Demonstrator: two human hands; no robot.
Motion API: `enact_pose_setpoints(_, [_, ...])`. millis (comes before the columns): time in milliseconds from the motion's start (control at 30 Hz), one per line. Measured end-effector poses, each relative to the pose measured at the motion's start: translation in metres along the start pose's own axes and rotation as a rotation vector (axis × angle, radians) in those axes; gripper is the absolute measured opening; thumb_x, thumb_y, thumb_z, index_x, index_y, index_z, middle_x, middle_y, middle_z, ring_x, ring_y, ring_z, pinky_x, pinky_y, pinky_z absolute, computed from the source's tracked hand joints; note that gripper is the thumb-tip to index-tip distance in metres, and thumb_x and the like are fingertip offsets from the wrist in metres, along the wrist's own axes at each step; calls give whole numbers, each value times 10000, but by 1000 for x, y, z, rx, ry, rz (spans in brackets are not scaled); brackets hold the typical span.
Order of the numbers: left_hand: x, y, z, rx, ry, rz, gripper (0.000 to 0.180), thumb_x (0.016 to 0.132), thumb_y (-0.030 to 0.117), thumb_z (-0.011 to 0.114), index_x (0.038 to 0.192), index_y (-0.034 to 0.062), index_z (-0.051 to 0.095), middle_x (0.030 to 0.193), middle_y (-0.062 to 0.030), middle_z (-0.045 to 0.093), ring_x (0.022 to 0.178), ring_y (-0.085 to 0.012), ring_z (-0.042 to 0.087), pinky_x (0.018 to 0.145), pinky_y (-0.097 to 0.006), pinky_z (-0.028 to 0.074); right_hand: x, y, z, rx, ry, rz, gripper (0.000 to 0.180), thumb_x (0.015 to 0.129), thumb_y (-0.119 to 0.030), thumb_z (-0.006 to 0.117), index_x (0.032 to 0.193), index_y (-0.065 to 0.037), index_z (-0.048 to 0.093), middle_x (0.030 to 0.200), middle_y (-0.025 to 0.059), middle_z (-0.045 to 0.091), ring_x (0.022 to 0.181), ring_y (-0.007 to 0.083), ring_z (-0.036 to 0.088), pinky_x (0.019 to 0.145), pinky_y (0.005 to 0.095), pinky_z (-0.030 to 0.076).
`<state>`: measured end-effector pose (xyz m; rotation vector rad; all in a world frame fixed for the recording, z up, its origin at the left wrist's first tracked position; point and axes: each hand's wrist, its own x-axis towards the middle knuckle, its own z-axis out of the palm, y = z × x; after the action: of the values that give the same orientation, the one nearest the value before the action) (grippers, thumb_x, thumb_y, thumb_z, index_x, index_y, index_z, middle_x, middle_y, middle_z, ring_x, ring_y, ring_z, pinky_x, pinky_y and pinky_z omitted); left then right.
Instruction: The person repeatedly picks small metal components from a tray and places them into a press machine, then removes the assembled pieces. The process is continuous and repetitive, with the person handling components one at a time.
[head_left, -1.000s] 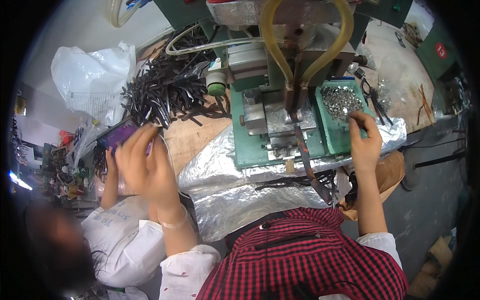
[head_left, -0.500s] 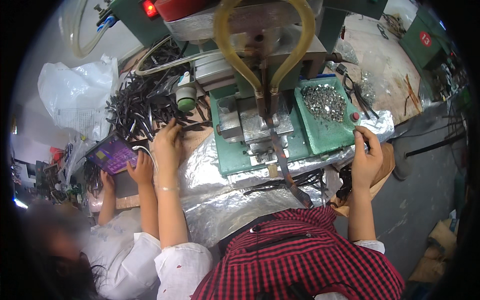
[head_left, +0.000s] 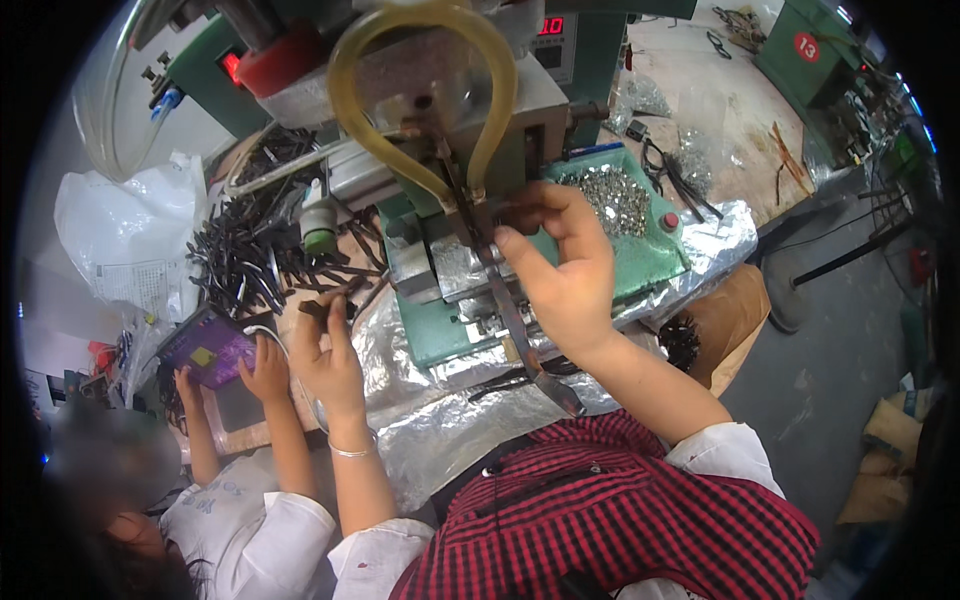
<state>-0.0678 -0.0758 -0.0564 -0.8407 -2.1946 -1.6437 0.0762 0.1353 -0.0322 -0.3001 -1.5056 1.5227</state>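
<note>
Steadily hold the long dark flat strip (head_left: 511,318) straight where it slopes from the frame's centre to lower centre, and keep the fingertips of your right hand (head_left: 568,272) clear of the tooling below the looped yellow hose (head_left: 342,88). Your right thumb and fingers close in narrowly at the strip's upper end; whether they grip anything, I cannot tell, because the hand hides the contact. Left of centre, your left hand (head_left: 335,375) pinches a short dark-brown flat piece (head_left: 328,306), its outline unclear against your fingers. The upper frame edge cuts off the hose's machine.
</note>
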Motion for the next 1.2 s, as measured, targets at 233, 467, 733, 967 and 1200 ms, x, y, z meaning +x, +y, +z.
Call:
enact_pose_setpoints(233, [31,58,4,224,256,400,88,924,-34,709,1008,-55,723,1060,-177,716,962,-292,694,862,-363,553,7,-39,17,132,-80,131,482,881,31,704,1327,24,521,1170,139,674,1019,176,686,916,300,525])
enact_pose_setpoints(467, [-13,125,41,244,-354,985,179,803,144,841,945,79,752,1003,-107,750,610,-128,586,530,-249,450,6,-68,-24,-239,-313,70,612,864,-30,719,1443,-31,520,1281,163,662,1211,266,634,1066,391,484])
enact_pose_setpoints(733, [-9,107,60,130,-291,1039,245,751,210,889,920,105,745,990,-97,748,534,-83,523,464,-225,375,33,19,-134,-350,145,89,452,907,19,658,1350,-51,599,1169,104,711,1071,157,660,950,298,508])
enact_pose_setpoints(967, [-14,108,58,132,-307,967,288,717,147,898,957,77,757,980,-124,765,558,-135,595,458,-248,413,-9,13,-138,-958,-57,202,165,814,-105,759,953,-23,727,1007,129,705,957,296,673,848,396,529])
enact_pose_setpoints(1200, [-47,111,31,89,-314,664,368,754,58,824,1114,54,746,1202,-130,749,691,-152,656,571,-285,507,-7,14,-116,-1330,-115,46,96,796,-134,749,848,-64,708,953,129,690,961,337,652,828,466,523])
